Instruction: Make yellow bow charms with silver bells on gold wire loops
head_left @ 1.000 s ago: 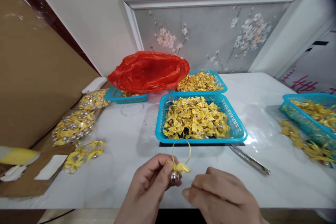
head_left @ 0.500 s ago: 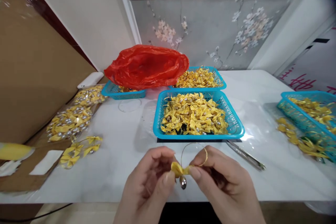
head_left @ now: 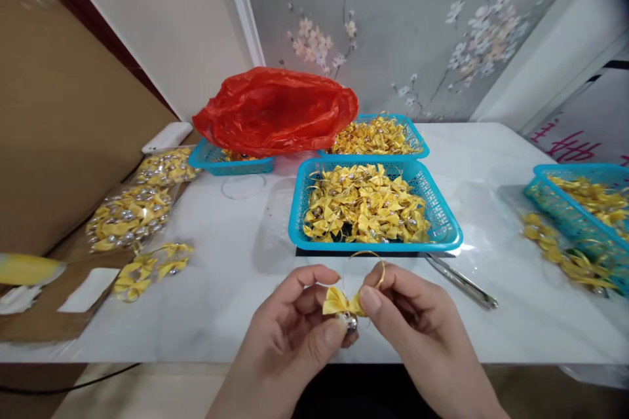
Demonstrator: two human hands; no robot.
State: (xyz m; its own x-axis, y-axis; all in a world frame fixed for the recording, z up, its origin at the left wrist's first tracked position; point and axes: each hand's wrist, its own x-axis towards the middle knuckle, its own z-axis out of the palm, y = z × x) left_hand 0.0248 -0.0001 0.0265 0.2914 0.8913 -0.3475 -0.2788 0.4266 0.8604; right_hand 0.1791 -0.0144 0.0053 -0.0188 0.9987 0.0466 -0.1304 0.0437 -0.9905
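Note:
In front of my body, near the table's front edge, I hold a yellow ribbon bow (head_left: pixel 337 301) with a loop of thin gold cord (head_left: pixel 369 253) rising above it. A shiny silver bell or bead (head_left: pixel 350 321) hangs under its middle. The thumb of my left hand (head_left: pixel 299 330) presses against that silver piece, and the left index finger is raised behind the bow. My right hand (head_left: pixel 413 314) pinches the bow's right side, with the cord running by its fingers. Just beyond both hands is a blue basket (head_left: pixel 377 247) piled with similar yellow bows.
Metal scissors or tweezers (head_left: pixel 464 283) lie right of my hands. A red plastic bag (head_left: pixel 275 111) covers part of a blue basket (head_left: pixel 230 165). Bagged bows (head_left: pixel 130 216) and loose bows (head_left: pixel 135 278) lie left. Another blue basket (head_left: pixel 580 193) stands far right.
My left thumb and fingers have shifted from the bow's left side down to the silver piece. The right hand still pinches the bow. The camera view has tilted slightly down.

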